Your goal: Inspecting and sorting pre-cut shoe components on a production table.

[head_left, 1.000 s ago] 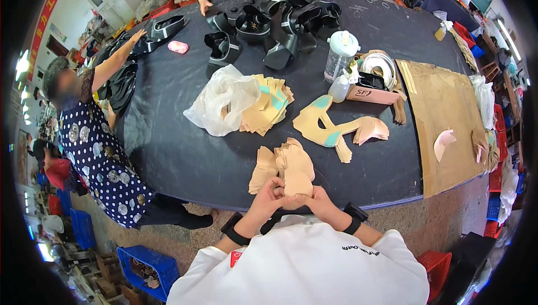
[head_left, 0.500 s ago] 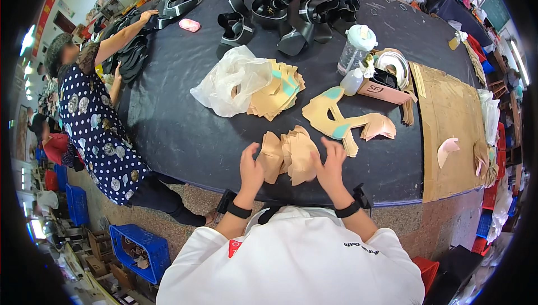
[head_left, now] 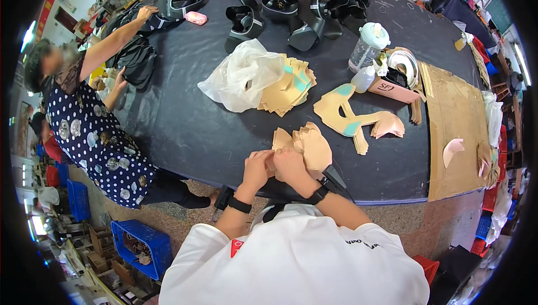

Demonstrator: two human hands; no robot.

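Observation:
Near the front edge of the table lies a fanned stack of beige curved cut pieces, with a smaller beige stack against its left side. My left hand is closed at the near left edge of the smaller stack, fingers pinching the pieces. Right beside it, my right hand is closed over the near end of the same stack, and its fingertips are partly hidden. Farther off, more beige pieces with green patches sit half under a clear plastic bag. Another fanned bundle of beige pieces rests to the right.
Black shaped parts crowd the far side of the black table. A water jug, a white bottle and a small box stand at right, next to a cardboard sheet. A co-worker handles black pieces at left.
My hands have come together; the right hand moved left from the big stack's right side onto the smaller stack. The view has shifted slightly. A co-worker's hand shows more at the far edge.

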